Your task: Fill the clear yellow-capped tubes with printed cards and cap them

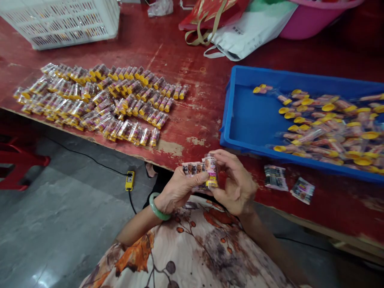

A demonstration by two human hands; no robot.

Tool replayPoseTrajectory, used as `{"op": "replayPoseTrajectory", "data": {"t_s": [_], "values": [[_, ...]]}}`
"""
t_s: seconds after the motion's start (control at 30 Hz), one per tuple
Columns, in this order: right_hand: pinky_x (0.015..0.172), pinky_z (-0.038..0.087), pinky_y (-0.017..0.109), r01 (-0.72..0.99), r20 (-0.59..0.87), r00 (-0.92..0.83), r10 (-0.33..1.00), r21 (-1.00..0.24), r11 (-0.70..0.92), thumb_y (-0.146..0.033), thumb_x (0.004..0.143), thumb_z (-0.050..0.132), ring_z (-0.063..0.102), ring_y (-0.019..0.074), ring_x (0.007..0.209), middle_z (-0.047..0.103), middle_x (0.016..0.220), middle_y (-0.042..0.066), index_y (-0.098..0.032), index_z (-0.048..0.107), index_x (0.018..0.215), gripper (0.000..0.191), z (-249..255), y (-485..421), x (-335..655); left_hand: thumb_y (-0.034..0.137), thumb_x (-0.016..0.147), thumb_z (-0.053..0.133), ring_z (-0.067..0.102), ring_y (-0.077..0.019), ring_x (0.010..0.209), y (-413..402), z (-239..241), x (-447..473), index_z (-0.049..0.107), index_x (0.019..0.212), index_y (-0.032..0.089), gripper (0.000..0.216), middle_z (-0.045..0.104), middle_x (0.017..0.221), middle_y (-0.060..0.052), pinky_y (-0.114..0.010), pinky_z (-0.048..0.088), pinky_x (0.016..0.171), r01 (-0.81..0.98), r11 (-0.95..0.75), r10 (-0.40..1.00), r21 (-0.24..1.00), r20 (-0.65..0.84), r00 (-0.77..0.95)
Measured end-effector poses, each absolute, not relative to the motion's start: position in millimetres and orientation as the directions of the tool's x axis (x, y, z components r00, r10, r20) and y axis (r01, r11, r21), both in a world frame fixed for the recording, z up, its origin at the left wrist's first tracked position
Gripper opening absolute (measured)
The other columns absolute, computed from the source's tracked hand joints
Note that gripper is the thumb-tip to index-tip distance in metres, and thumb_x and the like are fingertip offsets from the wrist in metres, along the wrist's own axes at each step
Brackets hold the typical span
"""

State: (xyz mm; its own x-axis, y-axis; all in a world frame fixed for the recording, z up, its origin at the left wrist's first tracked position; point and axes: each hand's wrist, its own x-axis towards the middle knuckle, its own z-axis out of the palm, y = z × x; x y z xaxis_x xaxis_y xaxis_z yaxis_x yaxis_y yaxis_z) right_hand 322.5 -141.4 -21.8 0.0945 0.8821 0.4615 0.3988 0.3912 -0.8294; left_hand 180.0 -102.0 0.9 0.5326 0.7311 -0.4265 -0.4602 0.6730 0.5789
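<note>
Close to my body at the table's front edge, my left hand (pixel 177 186) is closed around several small printed sachets (pixel 192 168), dark and white. Its thumb lies across a clear plastic tube (pixel 211 171) with a yellow bottom and a printed wrapper showing inside. My right hand (pixel 235 184) grips that tube from the right, fingers curled near its top and thumb near its base. Two sachet bundles, one (pixel 275 177) and another (pixel 303 190), lie on the table to the right. A green bangle (pixel 158 207) circles my left wrist.
Rows of filled tubes with yellow ends (pixel 99 100) cover the table's left. A blue tray (pixel 255 146) on the right holds many yellow-ended tubes. Behind are a white crate (pixel 72 24), bags (pixel 249 34) and a pink basin (pixel 312 20). A yellow power strip (pixel 129 181) lies on the floor.
</note>
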Motion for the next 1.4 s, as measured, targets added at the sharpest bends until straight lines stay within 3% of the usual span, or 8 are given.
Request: {"op": "replayPoseTrajectory", "data": {"t_s": [0.3,0.43,0.53,0.6,0.7,1.03,1.23,1.4], "values": [[0.1,0.047,0.052,0.445,0.459,0.018,0.888,-0.8,0.404,-0.011,0.07,0.062,0.049,0.0315,0.124,0.051,0.135,0.011,-0.024,0.048,0.133,0.066,-17.7,-140.9,323.0,0.028,0.063,0.083,0.062,-0.0128,0.063,-100.5,-5.7,175.6,0.074,0.086,0.013,0.029,0.071,0.077,-0.004,-0.024,0.05,0.063,-0.465,0.655,0.739,0.596,-0.377,0.558],[0.102,0.043,0.05,0.411,0.381,-0.121,0.917,-0.821,0.396,-0.027,0.071,0.072,0.049,0.0318,0.122,0.047,0.14,0.013,-0.021,0.046,0.137,0.071,-15.1,-136.7,331.4,0.034,0.062,0.084,0.064,-0.0157,0.062,-95.5,-10.4,167.4,0.073,0.088,0.011,0.036,0.071,0.077,-0.007,-0.029,0.053,0.063,-0.415,0.666,0.722,0.62,-0.397,0.567],[0.074,0.054,0.036,0.22,0.247,-0.056,0.967,-0.942,0.253,-0.041,0.078,0.069,0.06,0.0202,0.087,0.055,0.129,0.012,-0.022,0.051,0.132,0.06,-17.4,-125.9,333.5,0.039,0.059,0.084,0.065,-0.0172,0.06,-91.1,-16.7,158.7,0.072,0.089,0.01,0.043,0.07,0.075,-0.007,-0.032,0.054,0.062,-0.347,0.667,0.707,0.659,-0.412,0.575],[0.059,0.05,0.028,0.146,0.105,0.035,0.994,-0.984,0.099,-0.039,0.081,0.067,0.056,0.0128,0.067,0.064,0.107,0.007,-0.022,0.06,0.12,0.044,-18.5,-115.3,329.9,0.039,0.058,0.085,0.064,-0.0163,0.061,-88.7,-21.7,153.2,0.072,0.089,0.01,0.045,0.069,0.074,-0.006,-0.031,0.055,0.064,-0.32,0.654,0.71,0.686,-0.41,0.572],[0.062,0.048,0.026,0.126,-0.098,0.057,0.994,-0.987,-0.104,-0.036,0.074,0.073,0.058,0.0127,0.066,0.066,0.08,0.002,-0.02,0.07,0.097,0.029,-19.8,-98.1,320.1,0.038,0.057,0.085,0.064,-0.0146,0.062,-85.5,-27.9,146.4,0.072,0.09,0.009,0.046,0.069,0.074,-0.005,-0.03,0.054,0.067,-0.292,0.641,0.714,0.71,-0.411,0.566],[0.047,0.043,0.024,-0.219,-0.331,0.108,0.937,-0.928,-0.303,-0.03,0.054,0.074,0.057,0.0126,0.053,0.067,0.067,0.003,-0.015,0.068,0.074,0.026,-34.4,-19.3,293.4,0.044,0.066,0.079,0.067,-0.0178,0.059,-58.3,-42.9,123.1,0.068,0.088,0.011,0.041,0.071,0.074,-0.006,-0.029,0.057,0.057,-0.447,0.563,0.821,0.696,-0.405,0.403],[0.039,0.033,0.018,-0.048,-0.201,0.358,0.912,-0.979,-0.197,-0.03,0.075,0.066,0.043,0.0052,0.043,0.055,0.057,-0.004,-0.013,0.059,0.071,0.019,-53.2,95.6,289.9,0.034,0.071,0.077,0.07,-0.0198,0.065,-52.9,-39.3,107.1,0.066,0.084,0.009,0.031,0.072,0.076,-0.01,-0.028,0.059,0.059,-0.541,0.559,0.823,0.628,-0.501,0.269],[0.066,0.054,0.028,0.246,-0.067,0.355,0.932,-0.956,-0.162,-0.036,0.092,0.056,0.061,0.0128,0.078,0.062,0.097,0.004,-0.012,0.059,0.106,0.028,-48.7,145.2,282.7,0.023,0.067,0.081,0.072,-0.0217,0.071,-62.9,-28.9,105.9,0.066,0.093,0.008,0.033,0.074,0.081,-0.011,-0.029,0.061,0.064,-0.514,0.593,0.798,0.62,-0.535,0.276]]}}
